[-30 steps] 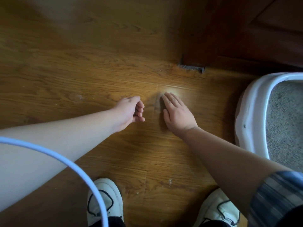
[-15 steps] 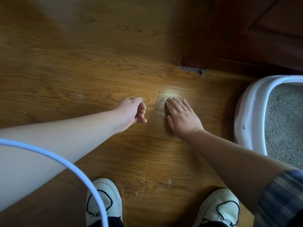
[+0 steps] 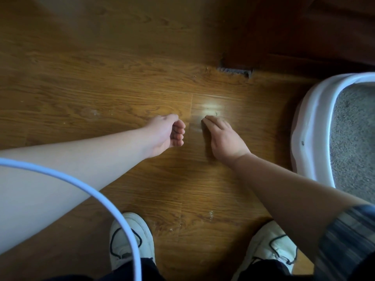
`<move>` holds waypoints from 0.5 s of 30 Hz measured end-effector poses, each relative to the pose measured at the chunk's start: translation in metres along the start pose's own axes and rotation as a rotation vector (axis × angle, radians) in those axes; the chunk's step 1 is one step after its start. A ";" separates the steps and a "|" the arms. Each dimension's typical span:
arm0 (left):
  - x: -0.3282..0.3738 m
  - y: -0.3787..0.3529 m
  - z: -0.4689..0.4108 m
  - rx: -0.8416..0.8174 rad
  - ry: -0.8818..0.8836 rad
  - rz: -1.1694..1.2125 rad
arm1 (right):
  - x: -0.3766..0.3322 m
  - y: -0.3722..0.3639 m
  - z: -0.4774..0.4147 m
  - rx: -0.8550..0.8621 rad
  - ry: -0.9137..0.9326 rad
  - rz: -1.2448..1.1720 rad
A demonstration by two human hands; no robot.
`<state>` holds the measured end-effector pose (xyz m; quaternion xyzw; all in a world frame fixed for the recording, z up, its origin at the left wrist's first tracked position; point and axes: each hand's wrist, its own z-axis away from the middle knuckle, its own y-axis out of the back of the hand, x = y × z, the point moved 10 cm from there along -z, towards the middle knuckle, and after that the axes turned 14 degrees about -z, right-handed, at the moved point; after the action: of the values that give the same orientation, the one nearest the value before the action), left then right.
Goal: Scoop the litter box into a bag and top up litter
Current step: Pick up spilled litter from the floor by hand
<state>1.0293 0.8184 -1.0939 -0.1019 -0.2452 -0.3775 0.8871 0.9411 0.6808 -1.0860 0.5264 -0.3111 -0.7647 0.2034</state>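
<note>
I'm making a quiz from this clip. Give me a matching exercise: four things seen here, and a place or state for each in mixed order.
Things:
1. left hand
2. right hand
3. litter box
4. cable

Places or states:
A. far right, holds grey litter
B. palm down on the floor
C. cupped, fingers curled
D. pale blue curve, lower left

Pairs: 1-C, 2-B, 3-A, 4-D

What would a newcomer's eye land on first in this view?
Two bare forearms reaching to the wooden floor at centre: the left hand cupped, the right hand palm-down beside it. Then the white litter box of grey litter at the right edge.
</note>
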 end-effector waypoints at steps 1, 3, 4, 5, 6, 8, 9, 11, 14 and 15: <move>0.000 -0.002 0.000 -0.012 0.004 0.008 | 0.002 0.014 -0.002 0.084 -0.040 -0.104; -0.001 -0.005 -0.002 -0.034 0.010 0.022 | 0.018 0.046 -0.002 0.307 -0.195 -0.285; -0.002 -0.006 -0.002 -0.043 0.014 0.022 | 0.029 0.057 0.002 0.400 -0.294 -0.344; -0.002 -0.007 -0.003 -0.052 0.019 0.021 | 0.039 0.065 0.008 0.467 -0.369 -0.376; -0.004 -0.008 -0.004 -0.062 0.027 0.019 | 0.046 0.069 0.012 0.489 -0.412 -0.380; -0.007 -0.010 -0.007 -0.078 0.047 0.017 | 0.053 0.064 0.017 0.444 -0.458 -0.315; -0.008 -0.011 -0.008 -0.085 0.056 0.014 | 0.056 0.057 0.019 0.386 -0.484 -0.266; -0.009 -0.014 -0.010 -0.098 0.072 0.018 | 0.055 0.043 0.021 0.252 -0.511 -0.122; -0.011 -0.019 -0.013 -0.123 0.094 0.049 | 0.040 0.036 0.015 0.153 -0.502 0.143; -0.011 -0.020 -0.014 -0.134 0.098 0.059 | 0.035 0.037 0.010 0.138 -0.488 0.225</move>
<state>1.0137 0.8063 -1.1114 -0.1497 -0.1724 -0.3714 0.9000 0.9179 0.6343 -1.0822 0.3014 -0.4585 -0.8186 0.1697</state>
